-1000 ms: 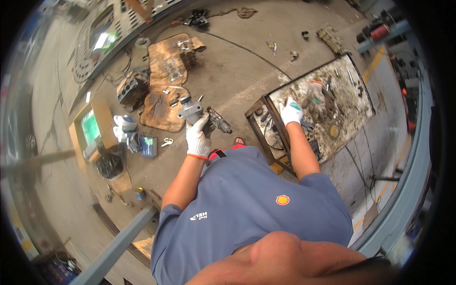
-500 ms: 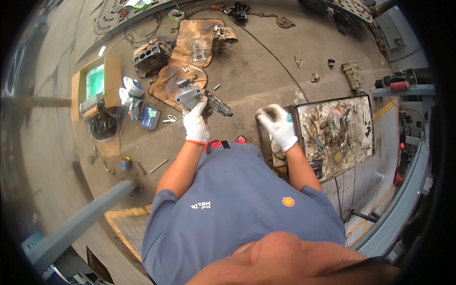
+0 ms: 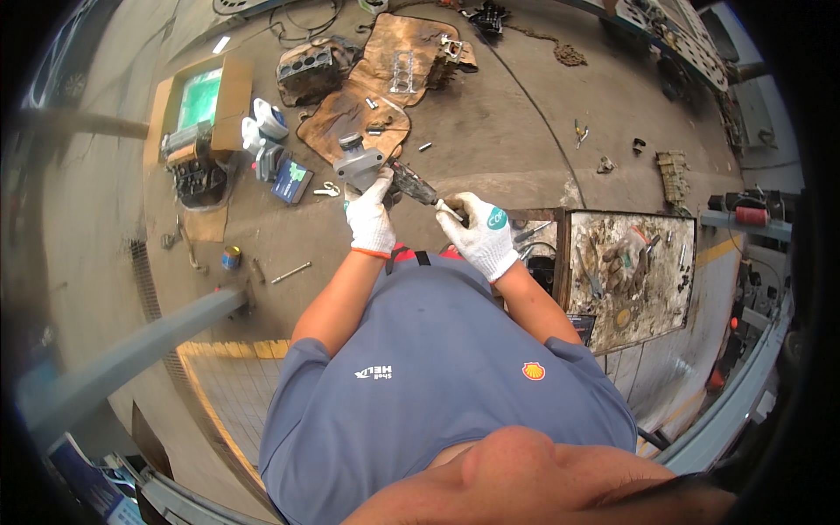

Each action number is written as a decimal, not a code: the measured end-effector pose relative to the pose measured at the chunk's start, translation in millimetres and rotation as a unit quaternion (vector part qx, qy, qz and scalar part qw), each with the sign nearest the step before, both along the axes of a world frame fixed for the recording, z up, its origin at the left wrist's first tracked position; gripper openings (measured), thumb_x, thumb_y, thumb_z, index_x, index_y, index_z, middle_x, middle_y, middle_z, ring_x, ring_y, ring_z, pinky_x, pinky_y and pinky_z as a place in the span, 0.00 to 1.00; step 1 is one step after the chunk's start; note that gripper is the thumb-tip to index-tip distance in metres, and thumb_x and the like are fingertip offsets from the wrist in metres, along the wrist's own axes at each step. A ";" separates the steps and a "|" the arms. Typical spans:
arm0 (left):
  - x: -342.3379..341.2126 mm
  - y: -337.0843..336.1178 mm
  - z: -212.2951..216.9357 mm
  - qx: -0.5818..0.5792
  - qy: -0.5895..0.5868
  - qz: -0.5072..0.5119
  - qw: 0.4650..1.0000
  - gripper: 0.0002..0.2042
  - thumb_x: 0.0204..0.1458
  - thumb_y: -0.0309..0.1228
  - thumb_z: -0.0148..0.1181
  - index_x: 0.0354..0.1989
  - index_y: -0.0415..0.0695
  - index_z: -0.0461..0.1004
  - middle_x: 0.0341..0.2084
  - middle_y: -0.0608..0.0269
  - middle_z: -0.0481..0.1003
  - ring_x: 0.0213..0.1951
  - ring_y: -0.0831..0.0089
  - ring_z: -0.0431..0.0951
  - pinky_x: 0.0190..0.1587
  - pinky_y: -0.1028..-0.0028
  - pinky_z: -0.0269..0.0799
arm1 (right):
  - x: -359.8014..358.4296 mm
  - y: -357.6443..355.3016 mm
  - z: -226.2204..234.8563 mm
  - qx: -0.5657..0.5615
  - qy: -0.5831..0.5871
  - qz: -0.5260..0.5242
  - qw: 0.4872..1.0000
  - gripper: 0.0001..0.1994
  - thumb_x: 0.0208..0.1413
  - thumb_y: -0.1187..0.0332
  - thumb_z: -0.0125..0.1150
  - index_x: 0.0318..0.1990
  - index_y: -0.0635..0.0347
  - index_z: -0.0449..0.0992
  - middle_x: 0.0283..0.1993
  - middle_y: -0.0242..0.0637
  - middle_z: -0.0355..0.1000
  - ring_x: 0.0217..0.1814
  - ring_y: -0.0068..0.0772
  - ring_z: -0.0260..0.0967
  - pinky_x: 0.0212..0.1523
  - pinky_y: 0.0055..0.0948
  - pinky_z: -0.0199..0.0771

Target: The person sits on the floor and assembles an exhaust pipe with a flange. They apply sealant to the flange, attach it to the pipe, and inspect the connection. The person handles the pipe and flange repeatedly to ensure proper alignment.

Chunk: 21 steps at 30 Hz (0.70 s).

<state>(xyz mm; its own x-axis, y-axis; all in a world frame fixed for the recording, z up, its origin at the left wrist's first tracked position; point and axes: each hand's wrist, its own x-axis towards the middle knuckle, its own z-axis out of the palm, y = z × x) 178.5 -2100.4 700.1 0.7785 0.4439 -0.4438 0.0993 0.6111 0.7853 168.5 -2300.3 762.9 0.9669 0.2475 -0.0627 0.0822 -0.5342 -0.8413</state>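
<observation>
My left hand [image 3: 369,220], in a white glove, grips a grey metal engine part [image 3: 357,164] with a dark shaft [image 3: 411,185] sticking out to its right. My right hand [image 3: 479,234], also gloved in white, holds the outer end of that dark shaft. Both hands are raised in front of my chest, above a stained concrete floor [image 3: 490,131].
A dirty metal tool tray [image 3: 630,271] with tools stands at my right. On the floor ahead lie oily cardboard sheets [image 3: 376,96], an engine block [image 3: 308,72], an open cardboard box [image 3: 203,101], white cans [image 3: 262,122], loose bolts and a chain [image 3: 567,54]. A grey bar [image 3: 131,350] crosses at lower left.
My right hand left the tool tray and came across to the shaft of the part. My left hand kept its grip on the part. My view swung to the right.
</observation>
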 end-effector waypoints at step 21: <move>-114.7 178.0 -16.9 0.044 0.099 0.255 0.961 0.25 0.52 0.39 0.76 0.57 0.59 0.70 0.35 0.72 0.76 0.30 0.75 0.75 0.20 0.62 0.65 | -14.2 213.7 -41.8 0.062 0.212 0.244 0.944 0.13 0.69 0.62 0.60 0.47 0.64 0.77 0.26 0.31 0.72 0.26 0.24 0.69 0.29 0.27 0.70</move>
<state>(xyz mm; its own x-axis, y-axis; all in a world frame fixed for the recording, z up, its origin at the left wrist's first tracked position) 63.7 -1922.4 683.2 0.3544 0.7878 -0.5037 -0.0432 0.5519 0.8328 154.3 -2086.5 721.0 0.6293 0.6884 -0.3607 -0.0651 -0.4158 -0.9071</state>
